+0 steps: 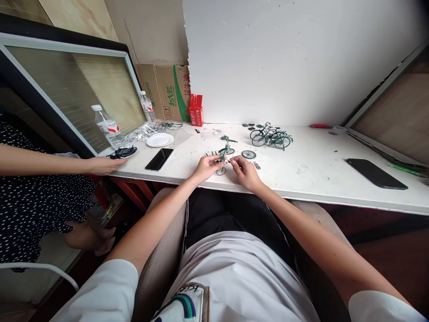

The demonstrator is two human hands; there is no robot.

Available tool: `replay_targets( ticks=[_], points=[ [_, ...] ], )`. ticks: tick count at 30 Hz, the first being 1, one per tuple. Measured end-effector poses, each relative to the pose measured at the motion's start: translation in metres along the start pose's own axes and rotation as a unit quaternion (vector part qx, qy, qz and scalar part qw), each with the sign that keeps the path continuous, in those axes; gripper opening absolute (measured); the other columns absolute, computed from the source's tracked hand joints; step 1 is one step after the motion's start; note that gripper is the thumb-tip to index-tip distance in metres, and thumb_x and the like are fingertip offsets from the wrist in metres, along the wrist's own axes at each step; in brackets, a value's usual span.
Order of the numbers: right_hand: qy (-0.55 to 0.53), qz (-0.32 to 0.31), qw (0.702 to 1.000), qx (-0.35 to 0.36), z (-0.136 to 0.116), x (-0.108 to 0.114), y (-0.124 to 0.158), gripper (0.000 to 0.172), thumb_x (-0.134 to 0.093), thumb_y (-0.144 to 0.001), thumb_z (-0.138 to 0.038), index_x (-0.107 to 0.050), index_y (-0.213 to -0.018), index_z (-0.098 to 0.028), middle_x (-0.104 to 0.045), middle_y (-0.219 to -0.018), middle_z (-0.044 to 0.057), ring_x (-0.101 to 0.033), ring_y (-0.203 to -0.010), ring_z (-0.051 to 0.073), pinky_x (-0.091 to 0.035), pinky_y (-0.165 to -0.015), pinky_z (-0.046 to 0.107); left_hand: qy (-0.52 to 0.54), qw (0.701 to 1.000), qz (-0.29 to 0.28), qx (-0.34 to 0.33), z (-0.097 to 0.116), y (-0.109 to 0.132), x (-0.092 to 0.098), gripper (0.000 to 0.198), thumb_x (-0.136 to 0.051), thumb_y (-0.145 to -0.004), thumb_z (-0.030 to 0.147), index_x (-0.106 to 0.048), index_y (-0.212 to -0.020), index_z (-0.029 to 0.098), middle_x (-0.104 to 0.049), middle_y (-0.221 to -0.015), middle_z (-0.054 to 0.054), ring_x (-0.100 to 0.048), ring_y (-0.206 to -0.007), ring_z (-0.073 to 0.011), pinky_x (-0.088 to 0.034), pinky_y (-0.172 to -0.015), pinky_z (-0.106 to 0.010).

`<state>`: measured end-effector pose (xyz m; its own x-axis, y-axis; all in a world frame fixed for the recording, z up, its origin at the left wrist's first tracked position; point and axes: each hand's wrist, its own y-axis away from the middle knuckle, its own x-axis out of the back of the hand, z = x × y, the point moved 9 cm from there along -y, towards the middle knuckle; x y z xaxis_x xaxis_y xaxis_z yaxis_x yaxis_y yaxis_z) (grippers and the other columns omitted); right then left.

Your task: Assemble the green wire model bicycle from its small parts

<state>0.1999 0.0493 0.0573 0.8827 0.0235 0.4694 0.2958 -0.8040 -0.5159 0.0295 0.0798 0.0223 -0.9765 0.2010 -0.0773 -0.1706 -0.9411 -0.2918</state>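
Note:
My left hand (208,166) is closed in a pinch on a small green model bicycle frame (224,154) that stands half built near the table's front edge. My right hand (244,171) pinches a tiny part against the same frame from the right; the part is too small to name. A loose small wheel (248,154) lies just behind my right hand. A finished green model bicycle (271,135) stands further back. Small green parts (229,139) lie behind the frame.
White table (315,165) against a white wall. A black phone (158,159) lies to the left and another black phone (376,173) to the right. A white plate (160,140), water bottles (109,127), a red box (196,110) and a cardboard box (167,91) sit at back left. Another person's hand (105,165) rests at the left edge.

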Motion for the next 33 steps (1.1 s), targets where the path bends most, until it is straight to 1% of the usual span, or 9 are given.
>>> replay_targets(
  ticks=[3,8,14,18,22,25,29,31,33],
  points=[
    [0.012,-0.002,1.0,0.003,0.0,0.0,0.0,0.058,-0.046,-0.107,-0.078,-0.067,-0.107,-0.024,-0.075,-0.094,0.009,-0.065,-0.079,0.025,-0.05,-0.078,0.039,-0.009,1.0,0.004,0.002,-0.001,0.0,0.0,0.063,-0.099,-0.071,0.054,-0.086,-0.12,0.015,-0.082,-0.128,-0.017,-0.075,-0.114,-0.0305,-0.053,-0.11,-0.046],
    [0.039,-0.03,0.999,-0.005,0.0,-0.005,0.0,0.061,-0.04,-0.108,-0.078,-0.068,-0.11,-0.024,-0.076,-0.091,0.009,-0.066,-0.077,0.027,-0.051,-0.079,0.041,-0.017,1.0,0.015,0.007,-0.001,0.001,0.001,0.069,-0.099,-0.069,0.056,-0.085,-0.121,0.013,-0.081,-0.127,-0.018,-0.076,-0.111,-0.0304,-0.057,-0.105,-0.045],
    [0.055,-0.046,0.997,-0.011,0.0,-0.009,0.001,0.056,-0.036,-0.109,-0.076,-0.06,-0.104,-0.026,-0.072,-0.087,0.008,-0.066,-0.078,0.028,-0.05,-0.078,0.042,-0.02,1.0,0.008,-0.004,0.003,0.002,-0.001,0.066,-0.098,-0.071,0.057,-0.085,-0.12,0.014,-0.083,-0.124,-0.017,-0.077,-0.111,-0.0306,-0.058,-0.103,-0.043],
    [0.085,-0.036,0.996,-0.014,0.002,0.005,-0.005,0.049,-0.032,-0.111,-0.072,-0.052,-0.104,-0.028,-0.068,-0.088,0.008,-0.063,-0.078,0.029,-0.048,-0.077,0.042,-0.036,0.999,0.012,0.002,0.002,0.003,0.0,0.066,-0.097,-0.072,0.056,-0.085,-0.121,0.014,-0.082,-0.127,-0.017,-0.076,-0.108,-0.0285,-0.058,-0.101,-0.042],
    [0.11,0.029,0.993,-0.036,0.022,0.049,-0.023,0.048,-0.04,-0.108,-0.076,-0.045,-0.101,-0.028,-0.059,-0.083,0.004,-0.057,-0.075,0.026,-0.048,-0.075,0.042,-0.048,0.999,0.012,0.004,0.004,0.005,-0.001,0.066,-0.097,-0.072,0.056,-0.085,-0.12,0.013,-0.083,-0.125,-0.017,-0.075,-0.107,-0.0286,-0.057,-0.099,-0.042],
    [0.155,0.08,0.983,-0.048,0.048,0.094,-0.037,0.052,-0.061,-0.097,-0.077,-0.045,-0.106,-0.028,-0.057,-0.083,0.002,-0.056,-0.076,0.026,-0.052,-0.078,0.046,-0.046,0.999,0.017,0.006,0.003,0.005,0.0,0.066,-0.098,-0.071,0.055,-0.085,-0.12,0.012,-0.082,-0.125,-0.018,-0.075,-0.109,-0.0297,-0.057,-0.099,-0.043],
    [0.227,0.163,0.959,-0.044,0.08,0.164,-0.05,0.066,-0.072,-0.089,-0.073,-0.048,-0.125,-0.022,-0.062,-0.105,0.01,-0.063,-0.097,0.032,-0.056,-0.094,0.055,-0.052,0.998,0.022,0.011,-0.004,0.003,0.004,0.067,-0.098,-0.071,0.054,-0.084,-0.122,0.014,-0.082,-0.125,-0.016,-0.075,-0.106,-0.0277,-0.057,-0.099,-0.043],
    [0.275,0.176,0.945,-0.032,0.092,0.193,-0.057,0.075,-0.078,-0.084,-0.072,-0.048,-0.131,-0.02,-0.06,-0.122,0.016,-0.061,-0.116,0.036,-0.052,-0.107,0.058,-0.059,0.998,0.024,0.012,-0.007,0.002,0.006,0.068,-0.097,-0.071,0.053,-0.084,-0.124,0.013,-0.082,-0.123,-0.016,-0.074,-0.103,-0.0266,-0.058,-0.099,-0.043],
    [0.311,0.175,0.932,-0.055,0.109,0.219,-0.064,0.088,-0.085,-0.076,-0.074,-0.048,-0.134,-0.019,-0.057,-0.133,0.02,-0.057,-0.127,0.039,-0.048,-0.114,0.059,-0.062,0.998,0.025,0.013,-0.007,0.002,0.006,0.068,-0.097,-0.072,0.053,-0.084,-0.125,0.013,-0.082,-0.123,-0.016,-0.074,-0.102,-0.0264,-0.058,-0.098,-0.043]
  ],
)
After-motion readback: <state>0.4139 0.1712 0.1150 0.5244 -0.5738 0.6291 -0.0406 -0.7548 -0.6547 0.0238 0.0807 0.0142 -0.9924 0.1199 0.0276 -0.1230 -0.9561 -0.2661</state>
